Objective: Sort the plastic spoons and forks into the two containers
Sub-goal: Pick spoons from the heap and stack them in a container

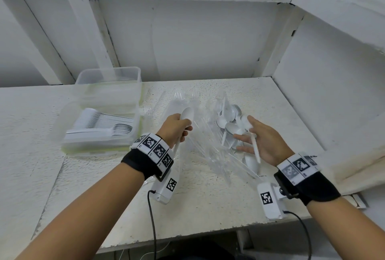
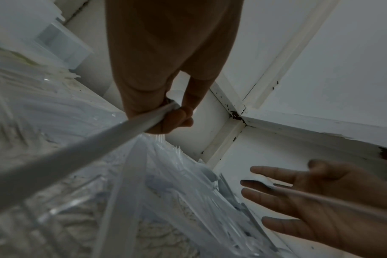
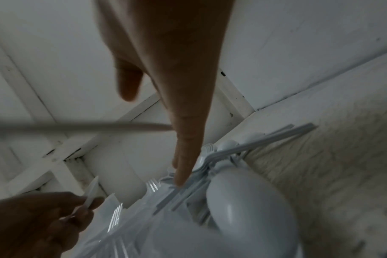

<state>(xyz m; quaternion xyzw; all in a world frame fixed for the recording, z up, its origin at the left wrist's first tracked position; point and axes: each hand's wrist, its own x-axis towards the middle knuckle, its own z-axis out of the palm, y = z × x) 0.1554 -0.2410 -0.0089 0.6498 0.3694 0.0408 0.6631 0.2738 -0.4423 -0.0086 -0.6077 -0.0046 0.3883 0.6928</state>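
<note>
Now | left hand (image 1: 177, 127) grips white spoon (image 1: 187, 113) | right hand (image 1: 262, 143) spread, spoon handle between fingers | clear forks (image 1: 210, 149) indistinct

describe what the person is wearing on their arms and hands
The left hand and right hand are bare, with bare forearms and no sleeves in view. Each wrist carries a black strap topped by a white band of black square-code markers. A white camera box with its own marker hangs under each wrist, trailing a black cable.

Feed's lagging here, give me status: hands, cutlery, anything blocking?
Left hand grips a white spoon. Right hand fingers straight, second spoon across them. Spoon container part-filled, mixed pile remains. Nothing blocking.
</note>
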